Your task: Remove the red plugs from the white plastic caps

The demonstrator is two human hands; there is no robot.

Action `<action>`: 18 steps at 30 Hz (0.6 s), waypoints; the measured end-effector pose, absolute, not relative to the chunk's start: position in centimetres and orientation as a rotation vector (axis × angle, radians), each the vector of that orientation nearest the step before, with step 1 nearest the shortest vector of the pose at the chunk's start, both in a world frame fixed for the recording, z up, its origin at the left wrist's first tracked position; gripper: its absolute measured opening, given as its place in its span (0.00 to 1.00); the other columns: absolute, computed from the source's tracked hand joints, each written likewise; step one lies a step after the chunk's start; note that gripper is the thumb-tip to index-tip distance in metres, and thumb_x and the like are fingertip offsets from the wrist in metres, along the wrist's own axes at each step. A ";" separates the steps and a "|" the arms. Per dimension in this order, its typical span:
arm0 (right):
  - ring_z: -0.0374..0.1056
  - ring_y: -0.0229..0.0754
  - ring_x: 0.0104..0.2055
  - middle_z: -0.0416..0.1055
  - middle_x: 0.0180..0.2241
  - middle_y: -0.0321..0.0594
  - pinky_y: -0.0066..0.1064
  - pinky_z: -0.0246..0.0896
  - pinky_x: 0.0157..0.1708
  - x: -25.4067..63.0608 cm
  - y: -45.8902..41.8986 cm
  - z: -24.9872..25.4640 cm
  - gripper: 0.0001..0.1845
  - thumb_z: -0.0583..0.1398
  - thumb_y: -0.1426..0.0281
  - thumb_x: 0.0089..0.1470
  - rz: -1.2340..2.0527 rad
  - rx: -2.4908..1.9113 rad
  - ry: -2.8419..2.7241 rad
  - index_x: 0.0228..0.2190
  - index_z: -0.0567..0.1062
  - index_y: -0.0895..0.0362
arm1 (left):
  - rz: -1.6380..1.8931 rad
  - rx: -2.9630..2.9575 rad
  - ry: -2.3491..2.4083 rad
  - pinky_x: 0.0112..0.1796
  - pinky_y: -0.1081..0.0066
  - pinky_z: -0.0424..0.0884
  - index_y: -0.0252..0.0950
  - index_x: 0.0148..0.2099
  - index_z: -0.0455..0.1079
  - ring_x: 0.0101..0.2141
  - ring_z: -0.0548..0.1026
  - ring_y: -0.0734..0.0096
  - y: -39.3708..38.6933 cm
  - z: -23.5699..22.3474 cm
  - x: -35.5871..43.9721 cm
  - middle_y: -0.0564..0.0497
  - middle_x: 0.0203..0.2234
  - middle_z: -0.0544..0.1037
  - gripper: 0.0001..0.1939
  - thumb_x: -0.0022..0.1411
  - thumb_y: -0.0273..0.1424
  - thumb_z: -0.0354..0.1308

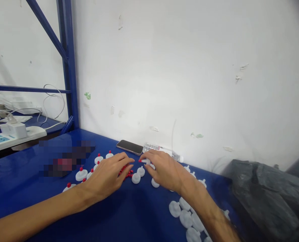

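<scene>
My right hand point(163, 169) pinches a small white plastic piece with a spout point(146, 161) between thumb and fingers; a red tip point(140, 160) shows at its left end. Facing it, my left hand point(110, 172) has thumb and forefinger apart, with nothing visible between them. A pile of small red caps point(126, 173) lies under and beside the left fingers, partly hidden. Between the hands, two round white spouted pieces point(136, 178) rest on the blue table point(129, 215). Left of my left hand stand several white pieces topped with red caps point(81, 174).
More plain white spouted pieces point(186, 219) lie around my right forearm. Along the wall are a phone point(129, 147) and a clear plastic bottle point(168, 152) on its side. A dark plastic bag point(265, 198) sits at right, a power strip point(15, 136) at far left.
</scene>
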State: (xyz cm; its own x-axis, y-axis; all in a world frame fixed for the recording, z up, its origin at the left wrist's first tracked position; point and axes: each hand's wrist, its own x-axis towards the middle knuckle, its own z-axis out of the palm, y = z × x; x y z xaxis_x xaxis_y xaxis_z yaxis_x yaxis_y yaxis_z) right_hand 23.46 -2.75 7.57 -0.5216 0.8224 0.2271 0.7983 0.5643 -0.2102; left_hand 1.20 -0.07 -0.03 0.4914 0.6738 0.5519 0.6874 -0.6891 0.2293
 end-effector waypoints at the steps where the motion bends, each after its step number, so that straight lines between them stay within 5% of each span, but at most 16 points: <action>1: 0.71 0.45 0.51 0.76 0.48 0.42 0.36 0.61 0.51 24.0 -2.3 7.4 0.14 0.58 0.74 0.62 0.088 -1.382 -2.480 0.49 0.75 0.53 | -0.925 -2.686 -1.256 0.37 0.66 0.68 0.40 0.47 0.75 0.38 0.76 0.64 0.1 -0.1 1.1 0.49 0.40 0.77 0.13 0.73 0.30 0.48; 4: 0.72 0.43 0.44 0.77 0.42 0.39 0.33 0.62 0.44 25.8 -1.1 6.9 0.08 0.59 0.70 0.63 0.061 -1.483 -2.404 0.43 0.75 0.53 | -0.762 -2.741 -1.320 0.38 0.65 0.67 0.39 0.40 0.75 0.39 0.74 0.62 0.4 -0.6 0.7 0.48 0.37 0.77 0.13 0.71 0.28 0.49; 9: 0.71 0.43 0.41 0.77 0.38 0.39 0.33 0.59 0.40 28.5 0.5 6.2 0.06 0.61 0.64 0.61 0.003 -1.645 -2.306 0.36 0.76 0.53 | -0.575 -2.737 -1.406 0.33 0.64 0.64 0.38 0.40 0.75 0.40 0.74 0.58 0.2 -1.0 0.6 0.46 0.39 0.76 0.09 0.68 0.29 0.52; 18: 0.74 0.42 0.36 0.81 0.33 0.35 0.30 0.59 0.34 29.7 1.7 4.1 0.06 0.61 0.67 0.59 0.113 -1.779 -2.284 0.37 0.79 0.52 | -0.462 -2.737 -1.462 0.28 0.67 0.59 0.39 0.38 0.75 0.37 0.75 0.58 0.3 -1.8 0.6 0.47 0.39 0.75 0.06 0.65 0.28 0.56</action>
